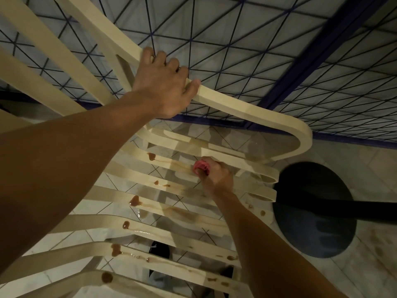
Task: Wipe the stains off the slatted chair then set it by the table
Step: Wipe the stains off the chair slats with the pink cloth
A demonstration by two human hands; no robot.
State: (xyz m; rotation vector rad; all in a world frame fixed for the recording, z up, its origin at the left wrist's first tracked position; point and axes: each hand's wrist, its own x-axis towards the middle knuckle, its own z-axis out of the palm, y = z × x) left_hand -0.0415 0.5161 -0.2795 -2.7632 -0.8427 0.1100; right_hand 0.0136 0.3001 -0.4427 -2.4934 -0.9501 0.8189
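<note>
A cream slatted plastic chair (253, 112) fills the view from above. My left hand (163, 87) grips its curved armrest, fingers curled over the far edge. On the seat slats lie several brown stains (135, 201) with runny streaks. My right hand (217, 177) holds a small pink scrubber (200, 166) and presses it on a slat near the back of the seat, beside a faint brown smear.
A wall of pale tiles with dark blue lines (236, 50) stands just beyond the chair. A dark round base with a black bar (311, 209) sits on the tiled floor at the right. My dark shoe (159, 250) shows between the slats.
</note>
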